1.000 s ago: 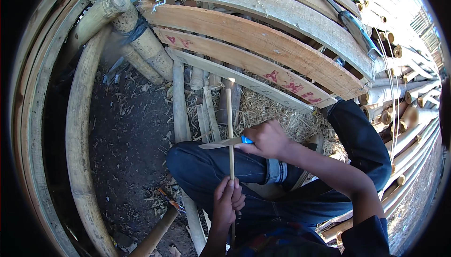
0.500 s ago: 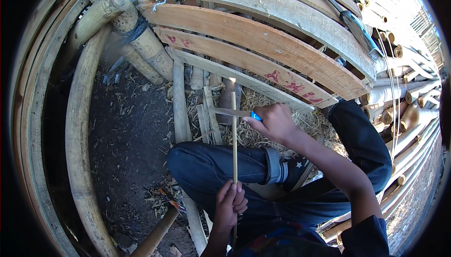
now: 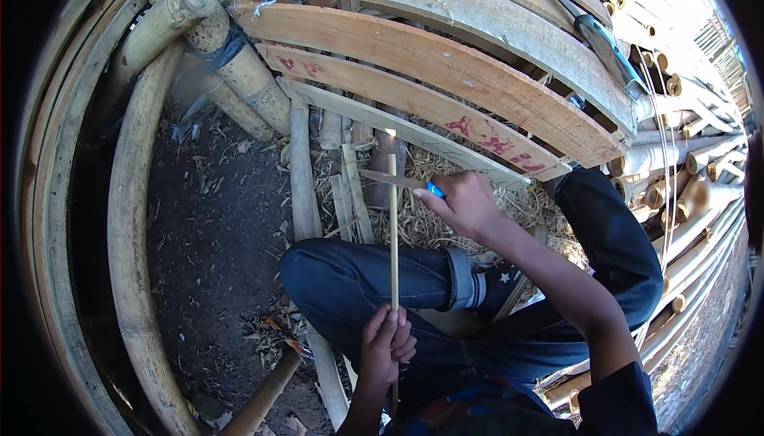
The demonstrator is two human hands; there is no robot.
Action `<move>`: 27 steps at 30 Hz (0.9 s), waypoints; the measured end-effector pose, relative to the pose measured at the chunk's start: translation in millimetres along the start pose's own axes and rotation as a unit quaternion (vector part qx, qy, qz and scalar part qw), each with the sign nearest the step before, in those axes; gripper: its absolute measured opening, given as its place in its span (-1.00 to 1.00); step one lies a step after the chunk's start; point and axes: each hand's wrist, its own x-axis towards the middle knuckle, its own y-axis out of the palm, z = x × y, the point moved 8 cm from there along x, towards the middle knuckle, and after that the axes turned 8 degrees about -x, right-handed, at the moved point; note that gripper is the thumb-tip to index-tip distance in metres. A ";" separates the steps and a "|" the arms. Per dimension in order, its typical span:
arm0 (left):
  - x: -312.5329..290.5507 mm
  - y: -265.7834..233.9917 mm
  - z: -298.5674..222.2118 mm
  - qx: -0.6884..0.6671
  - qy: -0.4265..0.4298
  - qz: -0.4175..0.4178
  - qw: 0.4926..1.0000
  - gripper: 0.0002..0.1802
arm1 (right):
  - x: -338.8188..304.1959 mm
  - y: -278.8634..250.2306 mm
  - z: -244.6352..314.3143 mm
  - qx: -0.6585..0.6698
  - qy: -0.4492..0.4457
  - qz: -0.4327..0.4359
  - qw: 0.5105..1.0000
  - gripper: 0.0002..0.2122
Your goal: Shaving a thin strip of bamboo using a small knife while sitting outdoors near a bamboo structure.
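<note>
A thin, pale bamboo stick [image 3: 394, 237] stands lengthwise in front of me, its lower part in the closed fingers of my left hand [image 3: 387, 339]. My right hand [image 3: 465, 203] is wrapped round the blue handle of a knife [image 3: 395, 179]. The blade points left and crosses the stick close to its far end; whether it cuts into the stick I cannot tell. Below my left hand the stick runs down toward my dark shirt, where it is hard to make out.
A slatted wooden crate [image 3: 446, 62] with red marks stands ahead, with a handsaw [image 3: 605, 50] lying on it. Bamboo poles [image 3: 131, 221] frame the left side, and a stack of bamboo [image 3: 700, 189] lies at right. Shavings [image 3: 430, 221] cover the ground under my bent legs.
The knife blade sits slightly higher and tilts more, its tip raised toward the crate. The stick and left hand have shifted a little left, along with a slight shift of the whole view.
</note>
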 end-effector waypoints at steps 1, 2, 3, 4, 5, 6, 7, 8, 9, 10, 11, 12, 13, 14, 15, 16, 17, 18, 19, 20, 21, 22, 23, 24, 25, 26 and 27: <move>-2.5 -3.8 4.8 -0.012 -0.008 -0.007 1.000 -0.78 | -1.6 -2.3 4.4 0.030 -0.013 -0.013 0.999 -0.52; -0.7 -4.7 2.7 -0.012 -0.007 -0.008 1.000 -0.78 | -4.6 -3.9 10.5 0.061 -0.026 -0.025 0.998 -0.52; 0.6 -4.5 0.2 -0.018 -0.005 -0.006 1.000 -0.78 | -17.9 -1.7 40.4 0.048 -0.111 -0.011 0.993 -0.53; 1.8 -4.3 -1.4 -0.024 -0.003 -0.005 1.000 -0.78 | -33.1 2.4 61.2 0.071 -0.185 -0.013 0.980 -0.53; 4.3 -3.2 -1.5 -0.023 -0.003 -0.002 1.000 -0.78 | -31.0 4.2 50.7 0.049 -0.168 -0.008 0.984 -0.53; 3.7 -3.1 1.9 -0.019 -0.009 -0.004 1.000 -0.78 | -28.8 6.1 39.3 0.031 -0.153 -0.001 0.988 -0.54; 2.1 -2.6 5.3 -0.015 -0.015 -0.005 1.000 -0.77 | -24.2 7.7 31.9 0.033 -0.154 0.001 0.988 -0.54; 2.3 -3.8 5.5 -0.014 -0.015 -0.003 1.000 -0.77 | -10.7 7.2 7.3 0.026 -0.057 -0.012 0.998 -0.53; 0.4 -6.2 6.9 -0.016 -0.015 0.001 1.000 -0.77 | -4.8 4.7 -13.3 0.019 0.041 -0.025 0.999 -0.53; 0.7 -6.7 7.3 -0.018 -0.016 0.004 1.000 -0.77 | -10.8 3.3 -6.5 0.017 0.042 -0.028 0.999 -0.53; -2.1 -7.5 7.0 -0.020 -0.019 0.001 1.000 -0.77 | -24.3 5.0 35.3 0.018 -0.078 0.007 0.997 -0.52; -1.9 -4.0 3.5 -0.017 -0.017 0.002 1.000 -0.78 | -36.3 6.5 64.4 0.017 -0.196 0.037 0.980 -0.52; -1.0 -2.1 0.7 -0.014 -0.014 0.003 1.000 -0.78 | -37.4 4.9 60.3 0.048 -0.197 0.032 0.979 -0.51; -1.0 -4.1 -0.1 -0.012 -0.013 -0.001 1.000 -0.78 | -30.2 5.6 54.9 0.052 -0.198 0.030 0.978 -0.51; 1.7 -4.8 1.1 -0.004 -0.004 -0.010 1.000 -0.78 | -16.0 3.8 28.5 0.045 -0.107 0.035 0.993 -0.51; 2.6 -4.8 2.2 0.005 0.006 -0.018 1.000 -0.78 | -10.3 2.9 7.0 0.037 -0.016 0.039 0.998 -0.50; 3.3 -3.2 -0.1 0.008 0.012 -0.027 1.000 -0.79 | -14.6 8.2 16.4 0.031 -0.024 0.034 0.999 -0.50; 2.2 -2.0 -1.2 0.009 0.010 -0.027 1.000 -0.79 | -24.1 6.8 38.1 0.034 -0.083 0.041 0.995 -0.50; 1.7 -0.8 -1.5 0.006 0.002 -0.025 1.000 -0.79 | -30.8 8.0 46.1 0.040 -0.127 0.023 0.991 -0.51; -0.2 0.2 -1.1 0.003 -0.006 -0.024 1.000 -0.79 | -36.1 6.0 53.5 0.048 -0.171 0.003 0.984 -0.51; -1.8 -1.6 -0.2 0.005 -0.007 -0.024 1.000 -0.79 | -37.7 6.6 53.8 0.049 -0.170 0.003 0.984 -0.51; -3.2 -3.6 2.5 -0.002 -0.013 -0.016 1.000 -0.79 | -38.1 5.8 54.7 0.049 -0.169 0.000 0.984 -0.50; -1.4 -4.6 3.1 -0.009 -0.017 -0.007 1.000 -0.79 | -35.2 5.8 54.1 0.048 -0.170 -0.004 0.984 -0.50; 0.9 -4.9 1.6 -0.008 -0.015 -0.007 1.000 -0.79 | -32.0 5.5 53.3 0.048 -0.171 -0.008 0.984 -0.49; 3.6 -3.1 1.6 -0.025 -0.025 0.003 0.999 -0.79 | -28.7 5.2 52.0 0.047 -0.172 -0.012 0.984 -0.49; 4.2 -1.9 2.9 -0.042 -0.038 0.012 0.998 -0.79 | -27.7 4.9 51.1 0.047 -0.170 -0.015 0.984 -0.48; 4.6 -2.5 2.7 -0.041 -0.039 0.012 0.998 -0.79 | -24.6 4.5 46.2 0.047 -0.169 -0.015 0.984 -0.48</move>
